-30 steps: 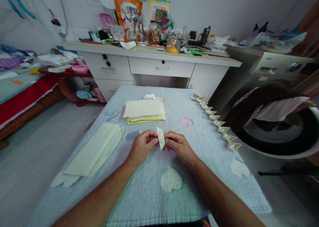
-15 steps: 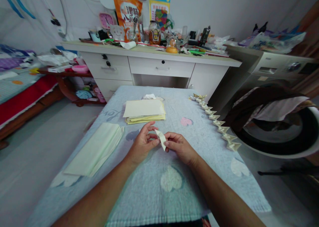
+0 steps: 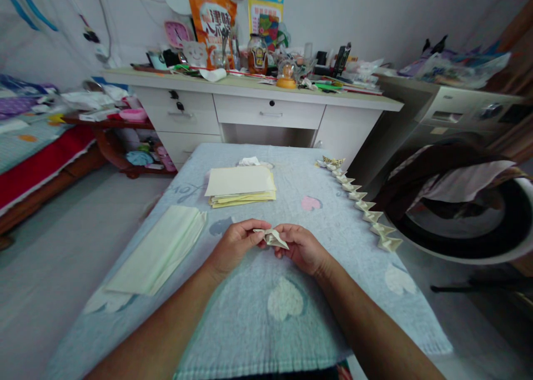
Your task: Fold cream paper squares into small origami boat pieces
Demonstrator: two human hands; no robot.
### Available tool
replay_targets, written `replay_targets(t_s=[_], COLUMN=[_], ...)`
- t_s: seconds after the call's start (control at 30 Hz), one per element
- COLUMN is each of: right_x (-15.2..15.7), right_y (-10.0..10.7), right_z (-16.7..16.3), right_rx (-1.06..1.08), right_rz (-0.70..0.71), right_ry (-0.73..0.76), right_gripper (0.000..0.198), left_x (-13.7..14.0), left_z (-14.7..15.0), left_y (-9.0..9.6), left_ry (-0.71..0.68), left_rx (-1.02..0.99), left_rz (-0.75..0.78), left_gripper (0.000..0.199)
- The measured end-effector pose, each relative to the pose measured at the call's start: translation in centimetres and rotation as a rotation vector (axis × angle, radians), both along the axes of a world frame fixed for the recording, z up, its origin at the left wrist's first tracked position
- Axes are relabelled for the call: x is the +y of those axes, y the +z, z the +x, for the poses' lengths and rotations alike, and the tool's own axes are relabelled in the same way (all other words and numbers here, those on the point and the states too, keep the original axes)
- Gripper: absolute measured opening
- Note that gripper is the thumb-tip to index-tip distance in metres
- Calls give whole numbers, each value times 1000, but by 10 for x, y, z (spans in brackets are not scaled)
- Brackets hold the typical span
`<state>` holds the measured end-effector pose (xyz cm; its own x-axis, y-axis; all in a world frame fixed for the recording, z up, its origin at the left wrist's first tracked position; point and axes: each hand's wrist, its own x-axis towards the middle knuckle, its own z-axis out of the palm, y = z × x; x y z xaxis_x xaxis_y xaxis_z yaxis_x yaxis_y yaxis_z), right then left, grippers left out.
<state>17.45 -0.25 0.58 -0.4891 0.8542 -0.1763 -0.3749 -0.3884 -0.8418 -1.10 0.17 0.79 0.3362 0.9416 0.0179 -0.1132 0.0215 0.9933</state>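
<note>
Between my two hands, above the middle of the cloth-covered table, is a small folded cream paper piece (image 3: 272,238) with pointed ends. My left hand (image 3: 239,241) pinches its left end between thumb and fingers. The right end is gripped by my right hand (image 3: 302,248), some of whose fingers are hidden under the paper. Beyond my hands lies a stack of cream paper sheets (image 3: 239,181). Left of my left forearm rests a pile of pale folded paper (image 3: 160,249). A row of folded paper shapes (image 3: 366,206) runs along the table's right side.
A light blue cloth (image 3: 316,324) with heart patterns covers the table. Behind it stands a white desk (image 3: 268,110) crowded with jars, a bag and a clock. A washing machine (image 3: 466,113) with an open door and clothes inside is at right; a bed (image 3: 41,146) is at left.
The folded paper piece has turned from steeply slanted to nearly level, and its folds now show spread apart. My left hand's fingers have closed in on its left end.
</note>
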Motion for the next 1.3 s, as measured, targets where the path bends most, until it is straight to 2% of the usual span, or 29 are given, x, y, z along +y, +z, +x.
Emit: replay_targets(t_s=[0.2,0.37,0.57,0.67,1.1,1.3], right_x=[-2,-2,0,-1,1,5], right_y=[2,6,-4,-9,-11,-15], right_z=[2,5,1,-3,-3,2], right_rx=[16,-15,-246,-337,-526,-544], right_rz=[-12,47,363,448,465,506], right_ry=[43,6,-145,-197,-262,-288], right_gripper=[26,31,36,34,26,19], left_x=[-1,0,3,3,0,0], left_z=[4,6,6,6,6,4], left_y=[-1,3,-3,-7,-15,-9], left_ry=[22,147,203,187,110,198], left_rx=[-27,-9,80,166,384,448], left_rz=[-30,-38,-53,-18,159,316], left_gripper=[30,26,29,31,30,19])
